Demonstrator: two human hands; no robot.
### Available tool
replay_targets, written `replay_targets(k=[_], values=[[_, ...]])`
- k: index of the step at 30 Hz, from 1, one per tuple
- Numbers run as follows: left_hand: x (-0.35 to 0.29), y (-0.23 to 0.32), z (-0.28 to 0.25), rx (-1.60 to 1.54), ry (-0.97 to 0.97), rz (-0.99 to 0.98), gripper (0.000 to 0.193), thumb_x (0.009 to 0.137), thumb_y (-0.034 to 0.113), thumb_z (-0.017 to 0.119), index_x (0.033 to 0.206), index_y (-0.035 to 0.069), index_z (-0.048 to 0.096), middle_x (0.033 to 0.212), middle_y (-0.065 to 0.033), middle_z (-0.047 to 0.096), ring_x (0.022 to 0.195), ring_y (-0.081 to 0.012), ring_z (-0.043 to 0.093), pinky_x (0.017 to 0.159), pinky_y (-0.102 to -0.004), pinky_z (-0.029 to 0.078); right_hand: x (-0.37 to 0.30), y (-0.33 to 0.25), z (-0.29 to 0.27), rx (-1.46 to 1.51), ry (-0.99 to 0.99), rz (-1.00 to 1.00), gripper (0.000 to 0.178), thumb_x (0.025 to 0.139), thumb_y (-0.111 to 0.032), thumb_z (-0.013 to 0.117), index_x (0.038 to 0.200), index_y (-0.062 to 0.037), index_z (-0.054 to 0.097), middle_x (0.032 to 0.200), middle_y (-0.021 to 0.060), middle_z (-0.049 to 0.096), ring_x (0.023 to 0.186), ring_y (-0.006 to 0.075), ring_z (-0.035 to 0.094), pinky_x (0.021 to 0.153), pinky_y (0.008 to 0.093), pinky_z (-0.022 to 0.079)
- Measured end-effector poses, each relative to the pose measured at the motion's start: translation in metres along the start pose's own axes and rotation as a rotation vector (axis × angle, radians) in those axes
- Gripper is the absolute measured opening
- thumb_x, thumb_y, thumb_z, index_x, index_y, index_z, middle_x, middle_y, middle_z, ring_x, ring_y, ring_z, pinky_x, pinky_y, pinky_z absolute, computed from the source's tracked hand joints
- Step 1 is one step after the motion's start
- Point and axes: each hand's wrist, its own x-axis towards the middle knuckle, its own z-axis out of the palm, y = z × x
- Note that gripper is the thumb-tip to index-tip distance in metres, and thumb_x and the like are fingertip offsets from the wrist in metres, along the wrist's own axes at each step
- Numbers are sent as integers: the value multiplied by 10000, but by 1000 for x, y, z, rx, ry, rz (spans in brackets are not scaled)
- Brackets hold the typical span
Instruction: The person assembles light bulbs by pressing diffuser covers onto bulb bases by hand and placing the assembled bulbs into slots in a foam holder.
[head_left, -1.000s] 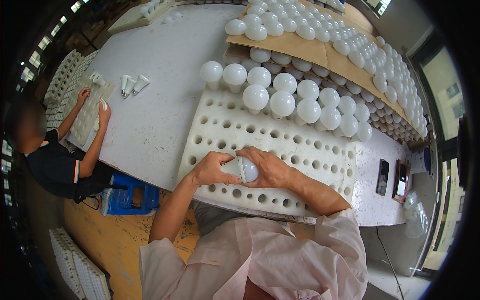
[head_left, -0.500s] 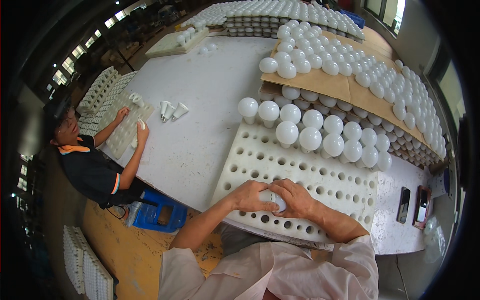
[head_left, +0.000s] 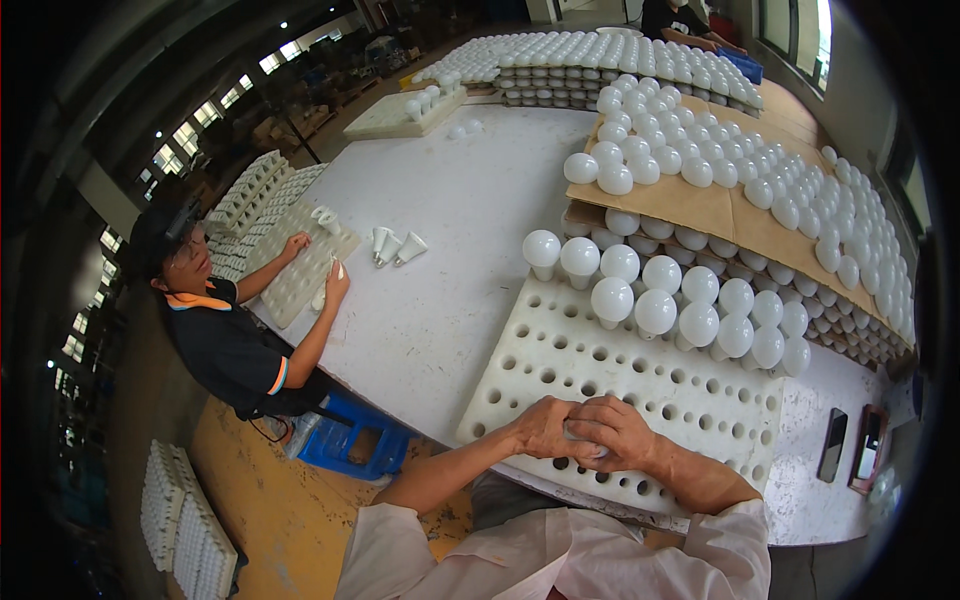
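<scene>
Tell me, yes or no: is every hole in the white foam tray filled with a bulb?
No, the white foam tray holds bulbs only along its far side.

A single head-worn fisheye view looks steeply down from above the person's own chest, facing forward across the large white worktable (head_left: 450, 230). The white perforated foam tray (head_left: 620, 390) lies nearest; farther rows bend toward the rim.

Both hands (head_left: 585, 432) now tighter over the bulb (head_left: 580, 436), lower on the foam tray (head_left: 560, 350).
</scene>
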Motion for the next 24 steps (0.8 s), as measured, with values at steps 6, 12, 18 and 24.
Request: replay_targets(k=[6, 12, 18, 24], values=[[6, 5, 5, 268, 119, -2, 562, 656, 457, 752, 934, -19, 637, 788, -158, 676, 721, -273, 667, 700, -349, 524, 1, 2, -4, 55, 14, 83, 549, 557, -121, 765, 1071, -66, 581, 997, 82, 559, 908, 275, 570, 798, 376, 479], [7, 8, 9, 249, 105, -95, 595, 622, 488, 756, 922, -13, 644, 773, -151, 678, 707, -270, 666, 684, -351, 527, 2, -2, -5, 37, 46, 62, 516, 532, -116, 733, 1024, -69, 583, 982, 82, 561, 887, 263, 572, 778, 361, 476], [6, 7, 16, 193, 80, -40, 580, 623, 477, 750, 926, -8, 651, 752, -142, 679, 688, -252, 669, 660, -341, 526, -4, -9, -1, 10, 86, 65, 474, 541, -102, 707, 997, -66, 582, 965, 88, 562, 858, 261, 571, 747, 348, 468], [13, -9, 15, 45, 92, 14, 525, 638, 422, 745, 958, 15, 658, 794, -144, 681, 728, -237, 668, 672, -337, 521, -7, 3, 5, 55, 75, 84, 396, 555, -84, 677, 939, -67, 580, 943, 91, 561, 775, 256, 533, 700, 346, 453]])
